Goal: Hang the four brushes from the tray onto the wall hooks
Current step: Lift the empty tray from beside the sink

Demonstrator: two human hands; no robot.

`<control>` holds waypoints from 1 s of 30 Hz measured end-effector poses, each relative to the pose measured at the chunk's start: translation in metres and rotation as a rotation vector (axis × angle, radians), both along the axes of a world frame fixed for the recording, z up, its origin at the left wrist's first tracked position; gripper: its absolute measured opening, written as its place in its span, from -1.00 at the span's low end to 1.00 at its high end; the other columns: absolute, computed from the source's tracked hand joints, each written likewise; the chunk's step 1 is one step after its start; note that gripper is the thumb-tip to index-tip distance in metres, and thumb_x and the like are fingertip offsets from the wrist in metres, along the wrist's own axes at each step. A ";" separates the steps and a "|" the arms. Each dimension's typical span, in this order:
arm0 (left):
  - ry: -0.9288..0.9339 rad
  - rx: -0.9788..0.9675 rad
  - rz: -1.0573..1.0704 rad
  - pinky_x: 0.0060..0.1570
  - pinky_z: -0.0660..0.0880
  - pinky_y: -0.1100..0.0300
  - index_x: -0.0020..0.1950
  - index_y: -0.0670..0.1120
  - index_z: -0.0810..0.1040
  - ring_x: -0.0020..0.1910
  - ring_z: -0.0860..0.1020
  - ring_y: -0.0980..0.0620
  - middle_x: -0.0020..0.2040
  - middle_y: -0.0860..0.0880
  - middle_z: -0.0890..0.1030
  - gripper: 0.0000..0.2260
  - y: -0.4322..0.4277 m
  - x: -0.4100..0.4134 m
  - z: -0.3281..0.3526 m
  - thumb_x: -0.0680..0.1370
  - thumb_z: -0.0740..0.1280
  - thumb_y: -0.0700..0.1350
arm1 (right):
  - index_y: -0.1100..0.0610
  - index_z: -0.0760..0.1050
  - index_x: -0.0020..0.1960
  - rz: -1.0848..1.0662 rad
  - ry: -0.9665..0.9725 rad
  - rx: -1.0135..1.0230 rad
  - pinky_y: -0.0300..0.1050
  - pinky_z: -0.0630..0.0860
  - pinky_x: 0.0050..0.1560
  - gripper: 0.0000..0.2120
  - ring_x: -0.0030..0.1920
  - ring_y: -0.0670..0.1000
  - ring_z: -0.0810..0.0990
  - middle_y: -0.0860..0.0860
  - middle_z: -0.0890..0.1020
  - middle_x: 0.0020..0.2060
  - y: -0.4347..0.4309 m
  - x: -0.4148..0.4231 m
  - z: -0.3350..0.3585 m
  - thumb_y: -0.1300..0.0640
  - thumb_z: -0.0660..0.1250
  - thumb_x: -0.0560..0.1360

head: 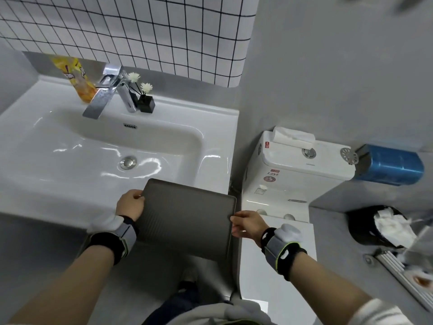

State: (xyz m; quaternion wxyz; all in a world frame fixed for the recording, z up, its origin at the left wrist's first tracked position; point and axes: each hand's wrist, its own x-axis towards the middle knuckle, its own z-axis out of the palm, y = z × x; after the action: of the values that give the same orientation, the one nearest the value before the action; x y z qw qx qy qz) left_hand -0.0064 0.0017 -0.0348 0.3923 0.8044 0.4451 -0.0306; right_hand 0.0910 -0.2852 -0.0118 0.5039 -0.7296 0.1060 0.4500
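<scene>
A flat grey-brown tray (187, 216) with a ribbed surface is held level in front of the white sink (70, 141), its far edge over the sink's front rim. Nothing lies on the tray. My left hand (130, 205) grips its left edge near the far corner. My right hand (248, 225) grips its right edge. No brushes and no wall hooks appear in view.
A chrome tap (103, 95), a yellow packet (77, 77) and a small black vase with white flowers (145, 103) stand at the sink's back. To the right are a white toilet tank (297, 170), a blue paper dispenser (391, 164) and a black bin with tissues (365, 228).
</scene>
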 end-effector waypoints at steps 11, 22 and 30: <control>-0.144 -0.158 0.061 0.17 0.41 0.04 0.20 -0.19 0.53 0.13 0.53 -0.21 0.15 -0.25 0.60 -0.66 0.019 0.058 0.011 0.46 0.19 -0.36 | 0.18 0.44 -0.24 -0.133 -0.105 0.044 -0.21 0.52 -0.42 -0.80 -0.41 0.03 0.45 0.11 0.47 -0.38 0.024 0.063 0.021 0.38 0.20 0.51; -0.306 -0.266 0.062 0.14 0.46 0.28 0.19 -0.32 0.50 0.21 0.50 -0.24 0.19 -0.30 0.56 -0.66 0.052 0.199 0.008 0.45 0.15 -0.42 | 0.38 0.51 0.14 -0.343 -0.344 -0.046 0.13 0.52 0.16 -0.69 -0.10 0.18 0.54 0.32 0.62 -0.03 0.064 0.188 -0.009 0.46 0.23 0.42; -0.292 -0.206 0.059 0.25 0.45 -0.03 0.19 -0.29 0.51 0.18 0.52 -0.23 0.18 -0.27 0.58 -0.61 0.078 0.258 -0.002 0.42 0.10 -0.44 | 0.31 0.56 0.12 -0.374 -0.475 -0.075 0.08 0.52 0.19 -0.65 -0.07 0.09 0.57 0.17 0.64 -0.05 0.091 0.232 -0.020 0.44 0.22 0.38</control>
State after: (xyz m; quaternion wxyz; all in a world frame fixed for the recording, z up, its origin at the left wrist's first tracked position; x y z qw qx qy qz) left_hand 0.2521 0.0794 -0.0373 0.5339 0.7424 0.4013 0.0524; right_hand 0.3230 -0.1940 -0.0318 0.5612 -0.8005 0.1342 0.1620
